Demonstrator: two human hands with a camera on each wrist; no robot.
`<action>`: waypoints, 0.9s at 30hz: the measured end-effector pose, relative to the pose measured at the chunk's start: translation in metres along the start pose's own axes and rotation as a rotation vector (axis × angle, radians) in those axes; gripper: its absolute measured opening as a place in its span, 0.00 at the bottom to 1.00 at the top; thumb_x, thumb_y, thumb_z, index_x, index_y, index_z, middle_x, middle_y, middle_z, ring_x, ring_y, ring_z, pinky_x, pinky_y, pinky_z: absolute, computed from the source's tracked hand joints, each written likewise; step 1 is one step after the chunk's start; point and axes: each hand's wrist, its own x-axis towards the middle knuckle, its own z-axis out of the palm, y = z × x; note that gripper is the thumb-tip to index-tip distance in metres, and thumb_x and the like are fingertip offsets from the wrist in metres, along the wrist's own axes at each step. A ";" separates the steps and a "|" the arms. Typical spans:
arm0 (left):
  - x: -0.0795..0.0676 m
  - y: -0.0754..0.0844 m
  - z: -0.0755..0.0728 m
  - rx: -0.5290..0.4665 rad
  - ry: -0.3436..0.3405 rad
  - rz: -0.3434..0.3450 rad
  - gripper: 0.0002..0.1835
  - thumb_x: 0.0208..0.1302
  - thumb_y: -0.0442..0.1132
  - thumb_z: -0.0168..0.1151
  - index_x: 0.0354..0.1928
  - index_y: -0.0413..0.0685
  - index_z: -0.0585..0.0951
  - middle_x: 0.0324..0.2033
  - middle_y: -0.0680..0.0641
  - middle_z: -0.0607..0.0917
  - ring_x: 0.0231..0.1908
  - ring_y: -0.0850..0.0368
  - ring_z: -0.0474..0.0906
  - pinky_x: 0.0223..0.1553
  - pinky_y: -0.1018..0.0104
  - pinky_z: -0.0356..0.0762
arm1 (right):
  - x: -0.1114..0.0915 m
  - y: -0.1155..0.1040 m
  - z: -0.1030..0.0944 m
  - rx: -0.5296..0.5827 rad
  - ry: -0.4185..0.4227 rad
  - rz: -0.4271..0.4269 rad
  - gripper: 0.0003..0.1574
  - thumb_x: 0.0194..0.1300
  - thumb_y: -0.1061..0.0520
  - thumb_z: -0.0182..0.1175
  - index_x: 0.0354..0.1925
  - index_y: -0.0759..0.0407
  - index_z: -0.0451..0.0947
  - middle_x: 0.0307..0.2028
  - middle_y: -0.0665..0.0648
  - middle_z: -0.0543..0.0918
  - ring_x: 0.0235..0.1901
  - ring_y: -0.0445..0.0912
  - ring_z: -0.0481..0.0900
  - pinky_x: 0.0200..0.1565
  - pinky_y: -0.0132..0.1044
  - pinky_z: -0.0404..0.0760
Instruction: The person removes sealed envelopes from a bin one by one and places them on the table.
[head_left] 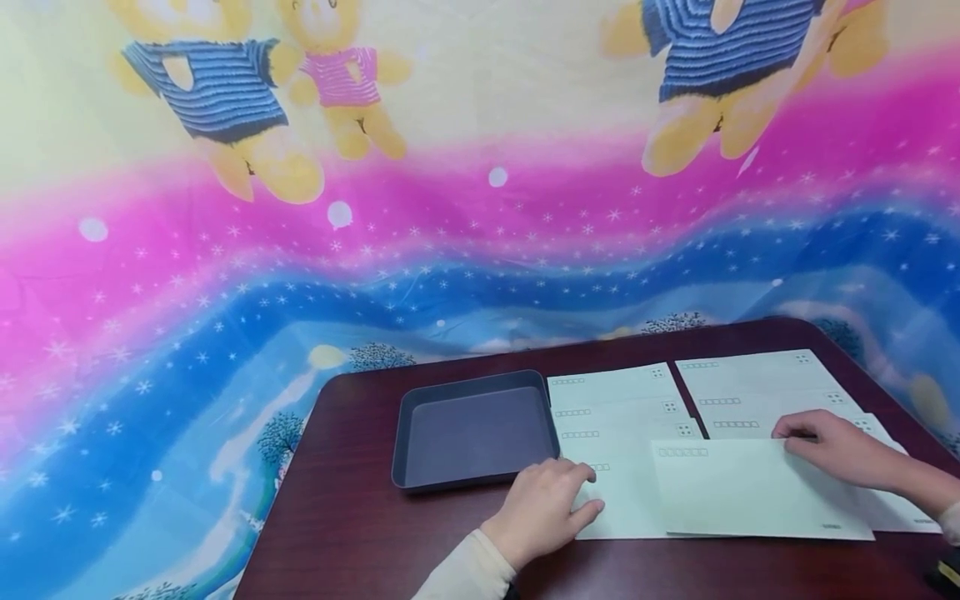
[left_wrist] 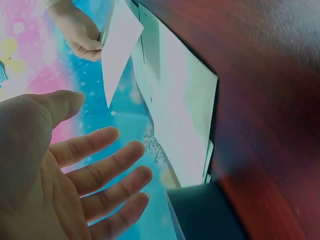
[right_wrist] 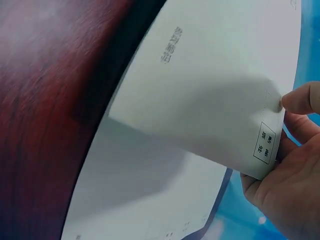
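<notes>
My right hand [head_left: 843,450] pinches a pale envelope [head_left: 757,492] by its far edge, near the upper right corner. In the right wrist view the thumb lies on the face of this envelope [right_wrist: 210,95], beside a printed stamp box, with fingers behind it. The held envelope is raised at a tilt and overlaps both columns of envelopes. Over the near left part of the left column of envelopes [head_left: 626,500] is my left hand [head_left: 543,508]. Its fingers are spread and relaxed in the left wrist view, and the palm [left_wrist: 60,185] holds nothing.
A dark rectangular tray [head_left: 472,433] stands left of the envelopes. The right column of envelopes [head_left: 757,379] lies overlapped toward the back right of the dark red table [head_left: 345,517]. Behind the table hangs a colourful cloth [head_left: 480,208] printed with bears.
</notes>
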 end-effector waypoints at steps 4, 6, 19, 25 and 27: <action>0.003 0.004 0.003 0.007 -0.011 0.018 0.14 0.71 0.55 0.59 0.50 0.60 0.84 0.42 0.61 0.89 0.38 0.66 0.83 0.34 0.74 0.75 | -0.006 0.008 -0.004 0.004 -0.007 0.019 0.18 0.70 0.73 0.51 0.35 0.55 0.82 0.33 0.39 0.82 0.29 0.32 0.71 0.29 0.30 0.68; 0.005 0.005 0.004 0.015 -0.006 0.025 0.14 0.71 0.55 0.59 0.50 0.60 0.84 0.42 0.62 0.89 0.38 0.67 0.83 0.33 0.74 0.75 | -0.007 0.010 -0.005 -0.009 -0.009 0.052 0.18 0.71 0.73 0.51 0.35 0.55 0.82 0.32 0.39 0.81 0.28 0.32 0.69 0.29 0.30 0.66; 0.009 0.014 0.009 0.053 0.035 0.076 0.13 0.70 0.57 0.60 0.47 0.62 0.84 0.38 0.63 0.88 0.34 0.70 0.82 0.33 0.77 0.75 | -0.019 0.021 -0.014 -0.185 -0.033 0.331 0.15 0.70 0.68 0.52 0.32 0.57 0.83 0.27 0.46 0.79 0.24 0.33 0.62 0.29 0.32 0.65; 0.010 0.015 0.009 0.053 0.022 0.082 0.13 0.70 0.57 0.60 0.48 0.62 0.84 0.37 0.63 0.87 0.34 0.69 0.82 0.33 0.77 0.74 | -0.027 0.030 -0.016 -0.225 -0.019 0.339 0.13 0.69 0.68 0.54 0.31 0.58 0.83 0.27 0.46 0.80 0.23 0.33 0.62 0.28 0.32 0.67; 0.010 0.016 0.009 0.057 0.027 0.086 0.13 0.70 0.57 0.60 0.48 0.62 0.84 0.37 0.63 0.87 0.35 0.69 0.82 0.33 0.77 0.74 | -0.028 0.034 -0.015 -0.245 -0.004 0.345 0.14 0.69 0.68 0.54 0.31 0.58 0.83 0.26 0.46 0.80 0.23 0.33 0.61 0.28 0.32 0.66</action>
